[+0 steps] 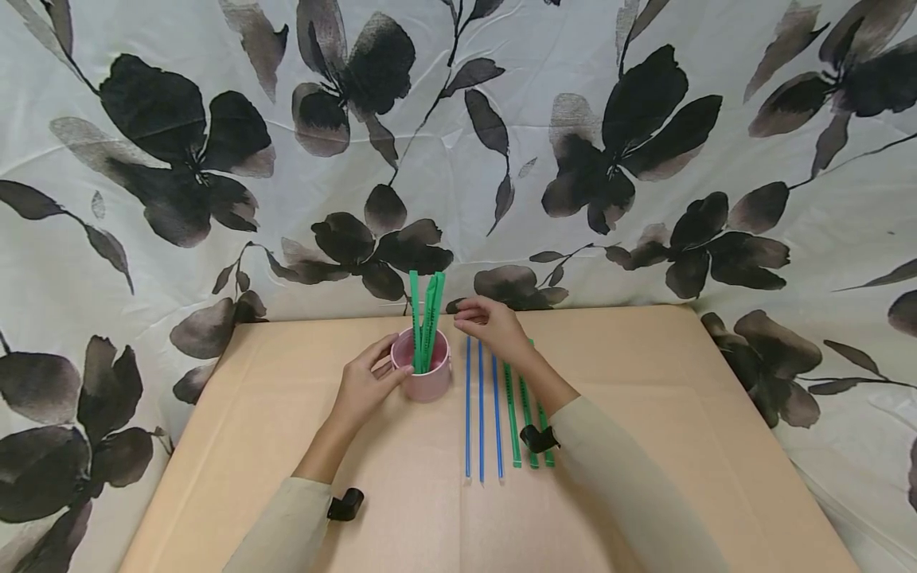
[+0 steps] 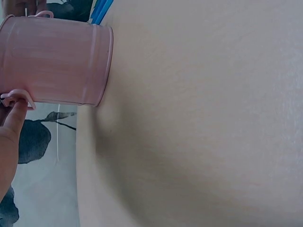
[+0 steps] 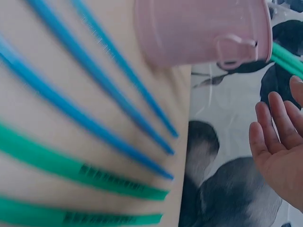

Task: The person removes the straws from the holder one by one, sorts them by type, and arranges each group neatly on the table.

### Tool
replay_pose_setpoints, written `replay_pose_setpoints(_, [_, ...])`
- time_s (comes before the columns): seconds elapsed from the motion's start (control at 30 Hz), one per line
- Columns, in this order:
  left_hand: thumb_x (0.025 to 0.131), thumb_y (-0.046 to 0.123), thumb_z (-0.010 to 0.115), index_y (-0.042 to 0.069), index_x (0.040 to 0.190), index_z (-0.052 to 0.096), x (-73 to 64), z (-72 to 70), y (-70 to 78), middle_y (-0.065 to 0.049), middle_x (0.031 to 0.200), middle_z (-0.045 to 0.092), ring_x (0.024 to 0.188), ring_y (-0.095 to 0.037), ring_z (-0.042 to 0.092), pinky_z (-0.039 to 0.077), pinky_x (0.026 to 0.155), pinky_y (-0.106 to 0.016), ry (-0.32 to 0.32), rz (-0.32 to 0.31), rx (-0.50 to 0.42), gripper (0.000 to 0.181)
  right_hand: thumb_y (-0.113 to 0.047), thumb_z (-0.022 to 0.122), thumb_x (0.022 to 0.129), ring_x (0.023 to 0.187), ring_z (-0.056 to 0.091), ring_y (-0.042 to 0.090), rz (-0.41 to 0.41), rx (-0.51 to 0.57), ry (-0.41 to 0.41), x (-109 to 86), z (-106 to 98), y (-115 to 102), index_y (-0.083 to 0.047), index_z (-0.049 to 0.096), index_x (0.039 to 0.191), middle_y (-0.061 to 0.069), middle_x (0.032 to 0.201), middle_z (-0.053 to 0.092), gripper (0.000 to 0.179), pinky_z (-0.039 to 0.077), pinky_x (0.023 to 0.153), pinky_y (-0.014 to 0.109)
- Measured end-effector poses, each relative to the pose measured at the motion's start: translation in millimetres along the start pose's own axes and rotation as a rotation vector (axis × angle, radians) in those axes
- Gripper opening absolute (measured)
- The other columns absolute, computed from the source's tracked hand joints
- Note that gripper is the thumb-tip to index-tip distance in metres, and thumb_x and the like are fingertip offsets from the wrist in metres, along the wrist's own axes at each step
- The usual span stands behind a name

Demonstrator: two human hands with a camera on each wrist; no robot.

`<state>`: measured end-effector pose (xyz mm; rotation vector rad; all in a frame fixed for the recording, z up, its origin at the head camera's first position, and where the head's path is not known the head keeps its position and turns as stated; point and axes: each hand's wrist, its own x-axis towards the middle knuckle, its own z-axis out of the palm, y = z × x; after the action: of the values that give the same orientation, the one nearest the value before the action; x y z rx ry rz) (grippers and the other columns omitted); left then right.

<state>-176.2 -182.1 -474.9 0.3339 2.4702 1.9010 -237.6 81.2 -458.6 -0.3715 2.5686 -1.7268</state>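
A small pink bucket (image 1: 427, 387) with side handles stands near the far edge of the cardboard-coloured surface. Green printed strips (image 1: 432, 318) rise upright out of it. My left hand (image 1: 364, 383) holds the bucket from its left side; in the left wrist view a digit touches a handle (image 2: 19, 97). To the right of the rim, my right hand (image 1: 493, 325) hovers with nothing in it, and the right wrist view shows its fingers (image 3: 274, 125) loosely extended. Below it lie three slim blue sticks (image 1: 481, 406) and three flat green strips (image 1: 512, 414), partly hidden by the right forearm.
The tan tabletop (image 1: 286, 358) ends at a far edge behind the bucket. A white cloth with dark flowers (image 1: 501, 48) hangs behind and around it. Black wrist devices (image 1: 347, 504) sit at both sleeves.
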Motion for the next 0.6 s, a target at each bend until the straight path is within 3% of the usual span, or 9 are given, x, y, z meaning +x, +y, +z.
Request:
replay_pose_setpoints(0.17, [0.089,0.001,0.079,-0.011,0.145,0.05,-4.8,-0.3,17.8,-0.032,0.149,0.051,0.139,-0.047,0.051,0.049,0.111,-0.054,-0.01,0.004,-0.017,0.064,-0.018,0.075,0.096,0.107,0.073,0.024,-0.038,0.03,0.012,12.5,12.5,-8.4,-0.004,0.067,0.129,0.011,0.115,0.076,0.037,0.064,0.094,0.033])
replay_pose_setpoints(0.6, [0.09,0.001,0.079,-0.01,0.147,0.049,-3.3,-0.2,18.2,-0.031,0.149,0.051,0.138,-0.047,0.051,0.05,0.111,-0.053,-0.015,0.029,-0.003,0.065,-0.022,0.077,0.095,0.101,0.073,0.023,-0.014,-0.022,0.055,32.0,24.0,-18.7,-0.004,0.069,0.117,0.011,0.108,0.075,0.03,0.065,0.089,0.033])
